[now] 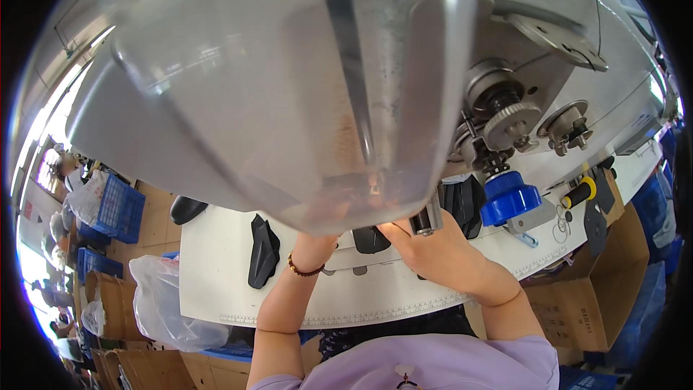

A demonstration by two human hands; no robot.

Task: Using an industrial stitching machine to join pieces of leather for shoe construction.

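Clear shield (289,101) partly veils left hand (317,243) and right hand (422,244) (forearms (283,305) converging).

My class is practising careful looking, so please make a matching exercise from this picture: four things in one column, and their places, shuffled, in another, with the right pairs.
Things
1. Black piece
2. Beaded bracelet
3. Ribbed blue cap
4. Large clear plastic bag

Places
A. Around the left wrist
B. Beside the left edge of the white table
C. Between the left hand and the right hand
D. Just below the metal dials

Right pairs
1-C, 2-A, 3-D, 4-B
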